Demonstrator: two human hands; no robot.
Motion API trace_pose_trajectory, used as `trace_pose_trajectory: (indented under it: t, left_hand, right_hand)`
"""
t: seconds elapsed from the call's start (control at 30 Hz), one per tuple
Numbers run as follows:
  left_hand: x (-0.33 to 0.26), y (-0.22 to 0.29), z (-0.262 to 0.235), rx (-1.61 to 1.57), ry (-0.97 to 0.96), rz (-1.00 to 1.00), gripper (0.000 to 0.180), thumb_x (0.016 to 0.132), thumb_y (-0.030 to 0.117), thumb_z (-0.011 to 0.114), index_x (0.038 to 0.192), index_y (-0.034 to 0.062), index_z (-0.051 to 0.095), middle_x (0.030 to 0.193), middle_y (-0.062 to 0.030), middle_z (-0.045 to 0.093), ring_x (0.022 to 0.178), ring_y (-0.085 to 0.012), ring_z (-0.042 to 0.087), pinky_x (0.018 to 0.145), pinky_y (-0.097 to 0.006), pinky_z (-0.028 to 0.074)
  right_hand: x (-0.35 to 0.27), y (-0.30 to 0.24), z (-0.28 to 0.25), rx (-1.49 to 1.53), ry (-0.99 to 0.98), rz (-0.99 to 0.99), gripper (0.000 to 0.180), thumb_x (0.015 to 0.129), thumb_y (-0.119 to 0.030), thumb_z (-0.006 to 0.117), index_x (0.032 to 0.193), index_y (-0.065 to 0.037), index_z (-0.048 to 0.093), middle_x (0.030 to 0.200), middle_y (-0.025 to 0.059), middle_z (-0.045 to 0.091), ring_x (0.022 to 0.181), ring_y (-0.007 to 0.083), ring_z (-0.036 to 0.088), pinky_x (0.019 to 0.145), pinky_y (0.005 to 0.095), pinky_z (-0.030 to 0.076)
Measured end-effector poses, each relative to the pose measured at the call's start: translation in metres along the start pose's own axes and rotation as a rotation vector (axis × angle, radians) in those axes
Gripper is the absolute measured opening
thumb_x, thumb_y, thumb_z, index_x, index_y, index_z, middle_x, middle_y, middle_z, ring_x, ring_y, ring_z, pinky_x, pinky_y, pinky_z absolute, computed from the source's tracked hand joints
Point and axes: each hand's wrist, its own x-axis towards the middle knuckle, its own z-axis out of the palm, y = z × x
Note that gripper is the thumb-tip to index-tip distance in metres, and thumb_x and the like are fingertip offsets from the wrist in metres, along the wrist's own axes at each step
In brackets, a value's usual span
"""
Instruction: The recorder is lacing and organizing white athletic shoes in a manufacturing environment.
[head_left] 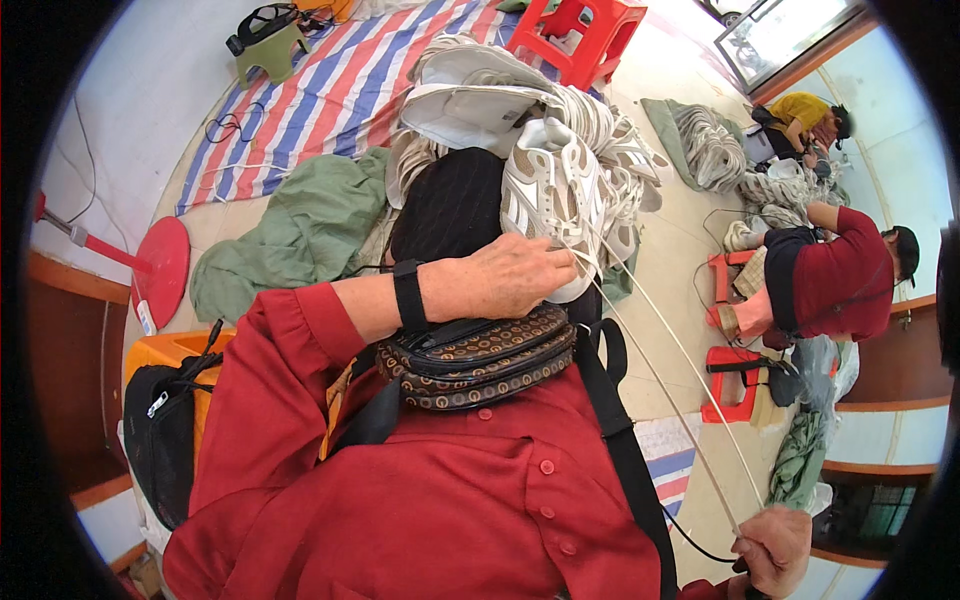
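A white and beige sneaker upper [550, 190] lies over my lap, its toe toward me. My left hand [520, 268] is closed at its lacing, fingertips pressed together on the sneaker where the lace comes out. Two strands of a pale shoelace [700, 388] stretch taut from there to the lower right. My right hand [775, 550] is closed in a fist round their far end. Beyond the sneaker, a large stack of similar white uppers [480, 105] is piled up. A brown patterned waist bag [480, 360] sits against me, just below my left wrist.
Green cloth [300, 230] lies at the left beside a striped sheet [330, 100]. A red stool [580, 40] stands beyond the pile. Two people, one in a red top [850, 275] and one in yellow [800, 115], sit at the right by more uppers [712, 148].
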Motion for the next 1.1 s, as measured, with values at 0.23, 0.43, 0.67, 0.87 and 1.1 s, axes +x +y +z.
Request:
trace_pose_trajectory:
  t: [0.23, 0.43, 0.67, 0.87, 1.1]
  left_hand:
    - [-0.002, 0.000, 0.001, 0.001, -0.019, -0.035, 0.036, 0.074, 0.005, 0.061, 0.109, 0.0003, 0.057, 0.102, -0.0112, 0.058, 0.090, -0.0280, 0.060, 0.072, -0.039, 0.052]
    - [-0.003, 0.000, 0.003, 0.022, -0.007, -0.014, 0.036, 0.075, 0.006, 0.060, 0.110, -0.0004, 0.056, 0.100, -0.0108, 0.058, 0.087, -0.0278, 0.061, 0.070, -0.039, 0.052]
    - [-0.003, 0.001, 0.003, 0.059, -0.015, 0.002, 0.037, 0.074, 0.006, 0.061, 0.110, -0.0008, 0.055, 0.098, -0.0110, 0.058, 0.085, -0.0277, 0.061, 0.069, -0.038, 0.052]
    - [-0.002, 0.000, 0.004, 0.062, -0.033, -0.007, 0.041, 0.073, 0.006, 0.062, 0.113, 0.0000, 0.054, 0.100, -0.0109, 0.058, 0.085, -0.0280, 0.061, 0.070, -0.039, 0.051]
    - [-0.007, 0.000, 0.007, 0.059, -0.080, -0.050, 0.049, 0.072, 0.007, 0.064, 0.119, -0.0003, 0.053, 0.116, -0.0131, 0.057, 0.086, -0.0289, 0.061, 0.071, -0.039, 0.051]
  right_hand:
    - [-0.007, -0.012, 0.007, 0.117, 0.040, 0.050, 0.009, 0.081, 0.004, 0.056, 0.086, 0.007, 0.063, 0.058, 0.0090, 0.054, 0.044, 0.0207, 0.051, 0.045, 0.0315, 0.039]
    - [-0.011, -0.029, 0.000, -0.003, -0.040, 0.240, 0.011, 0.083, 0.004, 0.055, 0.090, 0.007, 0.063, 0.059, 0.0105, 0.052, 0.045, 0.0207, 0.052, 0.044, 0.0293, 0.037]
    - [-0.006, -0.051, -0.005, -0.173, -0.164, 0.259, 0.016, 0.081, 0.008, 0.055, 0.096, 0.006, 0.063, 0.065, 0.0130, 0.056, 0.052, 0.0236, 0.056, 0.047, 0.0318, 0.042]
    - [-0.014, -0.058, -0.013, -0.148, -0.145, 0.286, 0.023, 0.082, 0.007, 0.055, 0.105, 0.005, 0.061, 0.077, 0.0156, 0.063, 0.062, 0.0262, 0.064, 0.053, 0.0302, 0.048]
    - [0.055, 0.047, 0.029, -0.353, 0.202, 0.307, 0.028, 0.082, 0.004, 0.057, 0.110, 0.003, 0.059, 0.114, 0.0185, 0.061, 0.109, 0.0350, 0.057, 0.095, 0.0386, 0.043]
